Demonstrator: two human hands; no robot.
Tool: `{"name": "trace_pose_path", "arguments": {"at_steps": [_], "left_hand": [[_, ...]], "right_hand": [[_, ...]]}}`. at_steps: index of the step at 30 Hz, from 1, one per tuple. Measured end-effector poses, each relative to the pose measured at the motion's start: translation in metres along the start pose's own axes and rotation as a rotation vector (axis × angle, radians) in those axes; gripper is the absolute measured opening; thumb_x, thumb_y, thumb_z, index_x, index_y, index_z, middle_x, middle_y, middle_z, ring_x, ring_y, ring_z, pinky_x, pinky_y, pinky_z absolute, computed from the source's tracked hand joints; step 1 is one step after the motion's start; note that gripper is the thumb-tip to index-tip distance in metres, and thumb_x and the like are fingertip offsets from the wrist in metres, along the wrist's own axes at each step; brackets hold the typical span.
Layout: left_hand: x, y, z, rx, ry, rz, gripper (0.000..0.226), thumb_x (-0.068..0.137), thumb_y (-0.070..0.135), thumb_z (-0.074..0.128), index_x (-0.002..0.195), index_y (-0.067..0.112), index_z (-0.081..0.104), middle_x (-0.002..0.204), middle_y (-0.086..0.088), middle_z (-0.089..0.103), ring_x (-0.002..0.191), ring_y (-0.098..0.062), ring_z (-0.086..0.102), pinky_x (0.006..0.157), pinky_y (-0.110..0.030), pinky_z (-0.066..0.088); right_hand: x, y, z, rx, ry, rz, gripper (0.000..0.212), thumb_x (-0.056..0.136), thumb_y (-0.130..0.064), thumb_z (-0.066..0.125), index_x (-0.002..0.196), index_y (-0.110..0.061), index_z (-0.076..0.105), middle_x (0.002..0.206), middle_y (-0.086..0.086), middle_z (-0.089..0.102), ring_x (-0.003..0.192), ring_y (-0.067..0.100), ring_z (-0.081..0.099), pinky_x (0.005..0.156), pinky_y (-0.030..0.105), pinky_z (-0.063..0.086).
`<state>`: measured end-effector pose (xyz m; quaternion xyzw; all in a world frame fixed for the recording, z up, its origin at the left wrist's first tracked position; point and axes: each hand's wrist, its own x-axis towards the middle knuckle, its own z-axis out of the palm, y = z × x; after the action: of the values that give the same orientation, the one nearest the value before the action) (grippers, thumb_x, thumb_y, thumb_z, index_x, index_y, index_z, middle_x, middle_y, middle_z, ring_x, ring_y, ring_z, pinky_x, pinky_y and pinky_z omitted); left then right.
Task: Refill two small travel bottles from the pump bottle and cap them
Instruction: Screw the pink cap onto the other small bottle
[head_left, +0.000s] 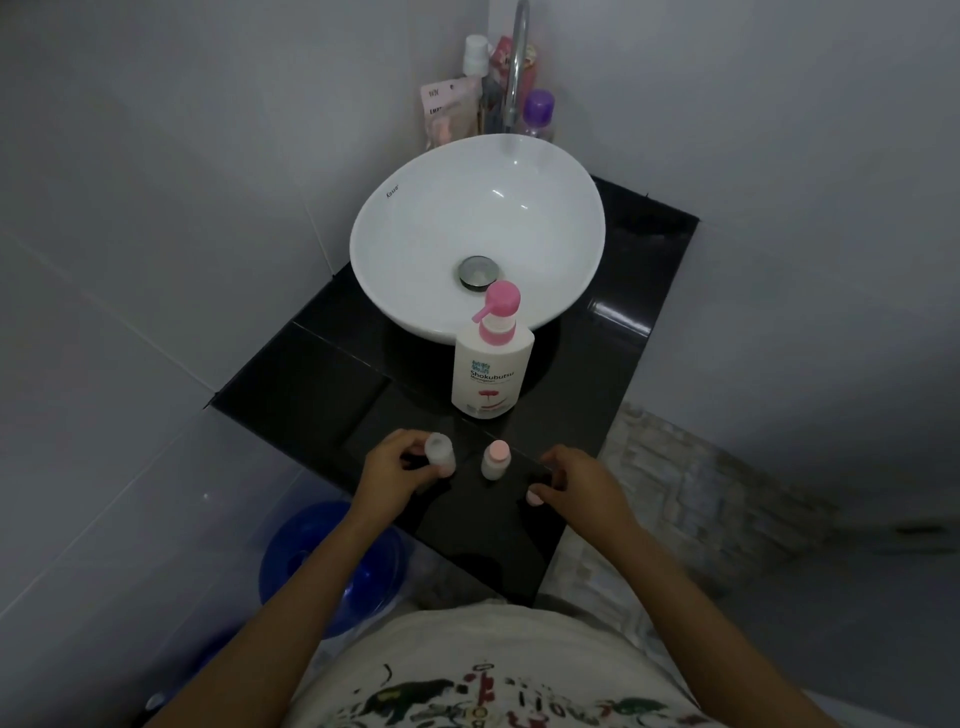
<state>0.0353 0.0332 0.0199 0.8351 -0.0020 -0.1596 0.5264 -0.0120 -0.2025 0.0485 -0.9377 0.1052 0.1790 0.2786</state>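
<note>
A white pump bottle (491, 364) with a pink pump stands on the black counter (311, 379) in front of the basin. My left hand (389, 475) grips an uncapped translucent travel bottle (440, 454) standing near the counter's front edge. Just right of it stands a second travel bottle (496, 460) with a pink cap on. My right hand (576, 480) rests on the counter further right, fingers curled, with a small pink cap (534, 498) at its fingertips.
A white bowl basin (415, 208) with a chrome tap (517, 67) fills the counter's back. Several toiletry bottles (537, 111) crowd the corner behind it. A blue bucket (332, 561) sits on the floor below left. Walls close in on both sides.
</note>
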Motion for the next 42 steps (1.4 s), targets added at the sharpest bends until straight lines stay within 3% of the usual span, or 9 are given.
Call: {"name": "trace_pose_path", "arguments": {"at_steps": [9, 13, 16, 19, 22, 25, 28, 34, 42], "left_hand": [[-0.021, 0.035, -0.022, -0.275, 0.027, -0.027, 0.035, 0.080, 0.007, 0.068, 0.114, 0.012, 0.061, 0.105, 0.005, 0.067, 0.096, -0.004, 0.064, 0.089, -0.024, 0.052], [-0.033, 0.048, -0.027, -0.316, 0.041, 0.002, 0.039, 0.083, 0.006, 0.064, 0.121, 0.012, 0.057, 0.108, 0.003, 0.067, 0.093, 0.002, 0.065, 0.079, -0.011, 0.052], [-0.040, 0.056, -0.030, -0.329, 0.041, 0.007, 0.041, 0.084, 0.008, 0.062, 0.124, 0.015, 0.056, 0.111, 0.004, 0.066, 0.100, -0.002, 0.065, 0.083, -0.014, 0.053], [-0.046, 0.068, -0.032, -0.365, 0.063, 0.026, 0.039, 0.083, 0.005, 0.063, 0.120, 0.015, 0.055, 0.109, 0.003, 0.066, 0.098, -0.004, 0.065, 0.081, -0.017, 0.054], [-0.050, 0.081, -0.032, -0.415, 0.078, 0.055, 0.032, 0.080, 0.003, 0.065, 0.106, 0.019, 0.058, 0.103, 0.005, 0.067, 0.090, 0.000, 0.065, 0.077, -0.018, 0.054], [-0.055, 0.093, -0.031, -0.400, 0.018, 0.079, 0.030, 0.080, 0.010, 0.065, 0.106, 0.024, 0.060, 0.100, 0.010, 0.068, 0.093, 0.001, 0.064, 0.080, -0.019, 0.054], [-0.058, 0.104, -0.027, -0.383, -0.070, 0.102, 0.031, 0.077, 0.027, 0.062, 0.108, 0.032, 0.061, 0.101, 0.021, 0.069, 0.098, 0.001, 0.063, 0.081, -0.015, 0.052], [-0.063, 0.123, -0.021, -0.342, -0.166, 0.161, 0.039, 0.078, 0.028, 0.060, 0.116, 0.020, 0.063, 0.110, 0.005, 0.069, 0.102, -0.007, 0.065, 0.083, -0.020, 0.054], [-0.067, 0.133, -0.021, -0.256, -0.219, 0.190, 0.034, 0.075, 0.033, 0.059, 0.108, 0.025, 0.064, 0.106, 0.008, 0.068, 0.100, -0.003, 0.063, 0.079, -0.014, 0.051]], "right_hand": [[0.007, 0.008, 0.017, -0.164, -0.110, -0.014, 0.033, 0.084, -0.034, 0.066, 0.110, -0.016, 0.057, 0.112, 0.006, 0.058, 0.095, 0.022, 0.058, 0.071, 0.027, 0.041], [0.012, 0.008, 0.021, -0.163, -0.143, 0.005, 0.019, 0.086, -0.029, 0.062, 0.097, -0.014, 0.060, 0.105, 0.008, 0.059, 0.089, 0.021, 0.058, 0.070, 0.029, 0.044], [0.013, 0.005, 0.021, -0.143, -0.146, 0.019, 0.012, 0.088, -0.023, 0.056, 0.089, -0.012, 0.060, 0.094, 0.008, 0.059, 0.082, 0.020, 0.057, 0.068, 0.030, 0.046], [0.007, 0.000, 0.007, 0.030, -0.039, 0.049, 0.010, 0.090, -0.020, 0.056, 0.089, -0.012, 0.062, 0.088, 0.008, 0.063, 0.077, 0.020, 0.060, 0.066, 0.031, 0.050], [-0.009, -0.016, -0.024, 0.400, 0.072, 0.069, 0.013, 0.087, -0.023, 0.065, 0.097, -0.014, 0.065, 0.088, 0.003, 0.066, 0.078, 0.016, 0.064, 0.062, 0.020, 0.048], [-0.031, -0.042, -0.064, 0.716, 0.133, -0.047, 0.010, 0.085, -0.016, 0.067, 0.095, -0.017, 0.068, 0.087, 0.005, 0.071, 0.070, 0.013, 0.066, 0.053, 0.012, 0.047], [-0.047, -0.062, -0.094, 0.812, 0.137, -0.201, 0.019, 0.085, -0.009, 0.066, 0.102, -0.014, 0.069, 0.089, 0.006, 0.073, 0.066, 0.008, 0.065, 0.053, 0.017, 0.047], [-0.061, -0.074, -0.105, 0.776, 0.139, -0.354, 0.027, 0.085, -0.005, 0.064, 0.112, -0.006, 0.067, 0.098, 0.012, 0.070, 0.075, 0.008, 0.064, 0.061, 0.011, 0.047], [-0.066, -0.061, -0.111, 0.571, 0.080, -0.480, 0.027, 0.084, -0.004, 0.065, 0.110, -0.011, 0.069, 0.102, 0.000, 0.067, 0.094, 0.007, 0.064, 0.081, 0.015, 0.050]]}}
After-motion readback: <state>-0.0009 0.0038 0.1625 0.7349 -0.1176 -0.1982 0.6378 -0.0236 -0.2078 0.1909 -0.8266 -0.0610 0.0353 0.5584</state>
